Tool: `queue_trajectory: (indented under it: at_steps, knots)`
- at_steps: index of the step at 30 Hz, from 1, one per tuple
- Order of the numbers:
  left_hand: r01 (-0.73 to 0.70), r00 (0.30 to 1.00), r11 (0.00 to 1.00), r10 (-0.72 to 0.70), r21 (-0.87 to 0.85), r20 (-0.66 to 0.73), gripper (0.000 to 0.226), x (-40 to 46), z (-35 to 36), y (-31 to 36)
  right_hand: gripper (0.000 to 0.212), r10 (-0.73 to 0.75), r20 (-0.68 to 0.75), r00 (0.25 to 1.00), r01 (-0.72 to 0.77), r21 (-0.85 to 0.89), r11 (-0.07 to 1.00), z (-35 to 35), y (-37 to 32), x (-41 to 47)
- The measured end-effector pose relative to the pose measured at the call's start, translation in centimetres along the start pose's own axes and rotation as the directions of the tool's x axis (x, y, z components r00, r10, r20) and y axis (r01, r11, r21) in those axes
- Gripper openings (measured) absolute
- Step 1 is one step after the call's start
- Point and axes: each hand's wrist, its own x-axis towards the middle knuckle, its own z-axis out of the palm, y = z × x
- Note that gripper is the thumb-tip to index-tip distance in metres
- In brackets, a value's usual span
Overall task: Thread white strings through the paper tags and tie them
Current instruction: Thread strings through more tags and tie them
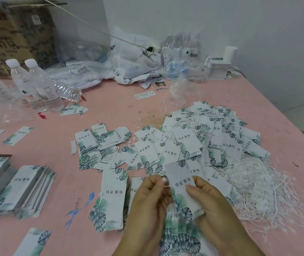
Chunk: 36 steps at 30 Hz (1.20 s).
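Head view: a white rectangular paper tag printed with dark characters and green-blue leaves [183,189] is held up between two bare hands above the near edge of a pink table [110,108]. The tag is tilted, its top leaning away to the left. It is gripped by the right hand [210,198] along its right side — the thumb is laid across the printed face and the other fingers are curled behind the lower edge. The left hand [151,193] is closed at the tag's upper left edge, its thumb and forefinger pressed together in a pinch; a thin white string [166,184] shows there as a faint strand, and whether it passes through the tag's hole cannot be told.

Beneath the hands more leaf-printed tags are spread flat on the table. A large heap of tags with strings already attached [212,133] is piled to the right of centre, and just beside it, nearer the right edge, a loose tangle of white strings [258,191] is seen. Neat stacks of unstrung tags [24,189] are lined up at the left.

Further back, clear plastic water bottles with white caps [36,84] are grouped at the left — one lies on its side — with crumpled clear and white plastic bags [132,60] and a brown cardboard box [16,32] behind them.
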Motion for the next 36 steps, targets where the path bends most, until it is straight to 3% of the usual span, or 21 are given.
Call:
queue_trajectory:
  at_steps: [4, 9, 13, 16, 21, 23, 26, 29, 33, 36]
  knots:
    - [-0.06, 0.998, 0.956, 0.056, 0.286, 0.022, 0.009, -0.9, -0.1, -0.8, 0.031, -0.025, -0.08, 0.996, 0.028, 0.033, 0.999, 0.6, 0.5, 0.1]
    - [-0.232, 0.965, 0.811, 0.262, 0.537, 0.021, 0.004, -1.1, -0.3, -0.8, 0.029, -0.04, -0.133, 0.99, 0.047, 0.048, 0.998, 0.5, 0.5, -0.2]
    - [-0.314, 0.937, 0.684, 0.336, 0.658, 0.098, 0.032, -1.2, -0.3, -0.9, 0.028, -0.025, -0.201, 0.979, 0.032, 0.032, 0.999, 0.0, 0.0, -0.1]
    - [-0.293, 0.938, 0.677, 0.339, 0.675, 0.067, 0.036, -1.2, -0.2, -0.8, 0.015, -0.12, -0.285, 0.951, 0.074, -0.166, 0.983, -0.5, -2.0, 0.7]
    - [-0.254, 0.949, 0.671, 0.311, 0.696, 0.046, 0.038, -1.2, -0.3, -0.7, 0.017, -0.362, -0.368, 0.857, 0.154, -0.487, 0.86, -1.3, -8.2, 6.7]
    - [-0.25, 0.951, 0.666, 0.305, 0.703, 0.048, 0.038, -1.2, -0.2, -0.7, 0.023, -0.408, -0.375, 0.833, 0.076, -0.652, 0.754, -1.9, -9.8, 9.6]
    - [-0.24, 0.953, 0.665, 0.3, 0.708, 0.042, 0.037, -1.1, -0.3, -0.9, 0.039, -0.442, -0.364, 0.82, -0.104, -0.854, 0.511, -3.0, -9.9, 11.7]
    - [-0.233, 0.956, 0.671, 0.29, 0.704, 0.039, 0.037, -0.8, -0.2, -0.7, 0.043, -0.505, -0.287, 0.814, -0.072, -0.913, 0.402, -3.8, -8.9, 10.5]
    - [-0.195, 0.963, 0.71, 0.271, 0.677, -0.008, 0.033, -0.5, -0.5, -0.5, 0.033, -0.585, -0.177, 0.791, 0.136, -0.882, 0.45, -2.6, -7.1, 6.2]
    - [-0.162, 0.966, 0.746, 0.255, 0.645, -0.052, 0.03, -0.4, -0.7, -0.7, 0.021, -0.514, -0.119, 0.849, 0.144, -0.885, 0.443, -2.5, -4.7, 1.0]
